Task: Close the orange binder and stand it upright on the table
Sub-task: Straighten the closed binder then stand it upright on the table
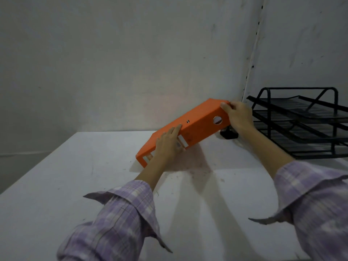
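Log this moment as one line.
closed orange cardboard binder tilted, low corner on white table | left hand spine | right hand raised end

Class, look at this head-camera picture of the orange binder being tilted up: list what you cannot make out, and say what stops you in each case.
1. Spine label of the orange binder: the left hand covers most of it, and any text is too small.
2. Small black object behind the binder: largely hidden by the right hand, so it cannot be identified.
3. Black wire tray rack: cut off by the right edge.
4. Binder's contents: hidden by its closed covers.
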